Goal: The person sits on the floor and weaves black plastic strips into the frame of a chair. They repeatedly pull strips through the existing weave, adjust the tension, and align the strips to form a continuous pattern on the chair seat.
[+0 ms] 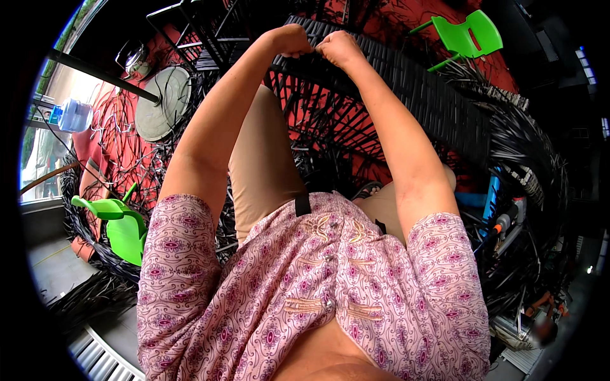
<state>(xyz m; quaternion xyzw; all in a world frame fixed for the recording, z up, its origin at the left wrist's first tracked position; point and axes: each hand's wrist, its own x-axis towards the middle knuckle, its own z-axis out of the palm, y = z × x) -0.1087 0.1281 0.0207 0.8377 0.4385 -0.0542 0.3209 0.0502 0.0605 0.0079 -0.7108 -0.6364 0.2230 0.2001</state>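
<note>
Both arms stretch forward to a black woven panel (pixel 413 76) made of flat strips on a frame, with open slatted work below it. At its far left end, my left hand (pixel 293 41) is closed, fingers curled in. Close beside it, my right hand (pixel 338 48) is closed in a pinch, its fingertips almost meeting the left hand's. Whatever is between the fingers is too small and dark to make out against the black weave. Loose black strips (pixel 534 140) lie in a big coil to the right of the panel.
Green chairs stand at far right (pixel 473 35) and at left (pixel 124 232). A grey round base with a pole (pixel 163 105), a kettle (pixel 135 60) and a clear water jug (pixel 75 116) are at left. Tools with orange parts (pixel 503 223) lie at right. Black strips litter the red floor (pixel 114 127).
</note>
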